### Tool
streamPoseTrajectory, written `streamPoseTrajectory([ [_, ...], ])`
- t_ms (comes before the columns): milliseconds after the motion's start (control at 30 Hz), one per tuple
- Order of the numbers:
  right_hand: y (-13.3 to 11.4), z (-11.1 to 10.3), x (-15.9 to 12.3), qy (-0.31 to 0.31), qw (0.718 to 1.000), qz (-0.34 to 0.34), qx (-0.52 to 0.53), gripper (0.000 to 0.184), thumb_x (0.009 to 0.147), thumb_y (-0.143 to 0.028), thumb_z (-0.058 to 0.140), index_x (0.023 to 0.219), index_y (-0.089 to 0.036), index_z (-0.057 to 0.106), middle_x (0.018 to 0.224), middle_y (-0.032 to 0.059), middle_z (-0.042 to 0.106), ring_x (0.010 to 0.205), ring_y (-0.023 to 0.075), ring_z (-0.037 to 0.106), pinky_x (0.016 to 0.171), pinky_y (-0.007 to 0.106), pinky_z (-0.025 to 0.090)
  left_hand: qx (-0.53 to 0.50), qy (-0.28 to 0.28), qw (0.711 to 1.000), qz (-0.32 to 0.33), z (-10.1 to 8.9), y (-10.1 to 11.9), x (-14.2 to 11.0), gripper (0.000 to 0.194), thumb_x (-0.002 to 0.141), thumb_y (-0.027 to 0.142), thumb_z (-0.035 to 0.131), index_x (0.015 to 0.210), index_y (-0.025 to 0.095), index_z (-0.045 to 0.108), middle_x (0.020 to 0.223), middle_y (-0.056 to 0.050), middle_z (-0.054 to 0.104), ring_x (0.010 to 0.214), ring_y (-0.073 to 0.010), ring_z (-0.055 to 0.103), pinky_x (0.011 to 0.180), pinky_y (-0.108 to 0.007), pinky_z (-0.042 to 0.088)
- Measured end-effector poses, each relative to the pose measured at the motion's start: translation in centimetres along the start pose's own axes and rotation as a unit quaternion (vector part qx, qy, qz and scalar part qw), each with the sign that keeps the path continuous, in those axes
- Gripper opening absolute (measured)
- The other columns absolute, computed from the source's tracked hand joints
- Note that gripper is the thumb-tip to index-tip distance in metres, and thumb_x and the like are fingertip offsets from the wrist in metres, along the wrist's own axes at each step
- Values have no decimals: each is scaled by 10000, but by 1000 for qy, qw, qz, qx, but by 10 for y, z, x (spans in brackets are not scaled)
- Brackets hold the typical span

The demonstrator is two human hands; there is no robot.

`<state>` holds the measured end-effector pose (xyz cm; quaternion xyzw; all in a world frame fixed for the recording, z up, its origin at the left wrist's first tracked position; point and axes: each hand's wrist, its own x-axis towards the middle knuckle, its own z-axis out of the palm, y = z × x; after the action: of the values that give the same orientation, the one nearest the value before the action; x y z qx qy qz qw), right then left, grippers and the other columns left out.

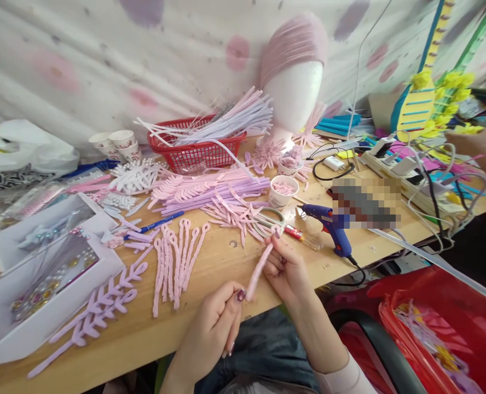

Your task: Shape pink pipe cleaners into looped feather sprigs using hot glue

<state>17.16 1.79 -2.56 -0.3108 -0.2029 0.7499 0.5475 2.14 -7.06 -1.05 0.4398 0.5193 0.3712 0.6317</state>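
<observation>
Between both hands, over the table's front edge, slants a short pink pipe cleaner [259,271]. My left hand [216,328] pinches its lower end between thumb and forefinger. The upper end sits in the closed fingers of my right hand [286,268], where a small loop shows at the fingertips. Left of my hands lie several twisted pink pipe-cleaner stems with looped tops [177,260]. Further left are purple leafy branches [99,309] of the same fuzzy material. Just beyond my right hand are scissors [273,219], a red lighter [293,233] and a blue glue gun [329,224].
Behind are a red basket [202,156] of pipe cleaners, a paper cup [284,191] of pink pieces and a foam head [294,87]. White boxes [99,262] stand left. A power strip [415,175] with cables and another person's hand [473,145] are right.
</observation>
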Motion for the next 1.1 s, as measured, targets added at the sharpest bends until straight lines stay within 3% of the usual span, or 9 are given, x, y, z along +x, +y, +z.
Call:
streamPoseTrajectory([
  [100,-2,1,1,10,1000,2,12,245,640,-306,820,686,-131,655,475,-132,159,424,26,43,316,107,143,-57,15,998,-10,-3,-9,-3,407,901,528,473,889,143,608,349,108,339,302,-62,252,372,-194,239],
  [200,0,2,0,14,1000,3,13,239,631,-297,833,687,-130,672,462,-132,182,424,21,56,322,103,150,-99,77,992,0,2,-10,-1,404,875,556,498,863,160,583,443,68,467,346,-67,370,385,-184,306],
  [267,1,2,0,11,1000,2,5,238,630,-303,837,686,-131,683,452,-132,195,421,18,65,329,106,148,-79,131,988,21,9,-7,2,392,861,557,517,888,171,582,585,32,557,402,-74,451,403,-189,363],
  [367,4,3,-2,-4,1000,-4,-22,241,637,-320,835,699,-130,700,439,-131,207,411,11,85,343,115,141,-29,156,987,32,19,0,7,389,847,537,546,951,169,616,646,15,579,432,-79,475,410,-195,399],
  [467,7,4,-3,-24,997,-3,-67,262,651,-356,825,693,-129,702,421,-128,225,398,8,110,353,135,132,-28,149,987,44,24,4,13,460,806,496,621,1129,169,603,791,-32,640,545,-113,553,447,-209,468],
  [533,8,3,-4,-30,995,-3,-94,279,653,-375,821,659,-131,686,412,-120,253,393,11,129,356,152,124,-25,140,989,46,24,5,16,467,814,486,619,1148,159,604,725,-14,626,534,-111,547,465,-211,481],
  [667,9,4,-5,-42,992,-4,-117,284,653,-395,816,664,-138,696,400,-114,283,390,18,157,374,173,129,-106,83,991,5,23,7,22,404,836,523,573,953,144,652,487,71,452,379,-65,407,367,-172,368],
  [867,8,5,-9,-56,991,-4,-125,341,677,-471,783,649,-146,683,393,-114,253,373,26,166,360,181,125,-248,-14,967,-54,21,11,28,327,688,440,738,722,141,611,473,49,504,357,-58,423,346,-175,380],
  [1100,10,4,-11,-43,991,-11,-123,350,701,-473,769,624,-155,644,386,-106,301,355,24,205,359,175,144,-248,-25,967,-44,21,7,32,332,709,426,734,792,117,643,447,56,509,317,-51,406,320,-172,360],
])
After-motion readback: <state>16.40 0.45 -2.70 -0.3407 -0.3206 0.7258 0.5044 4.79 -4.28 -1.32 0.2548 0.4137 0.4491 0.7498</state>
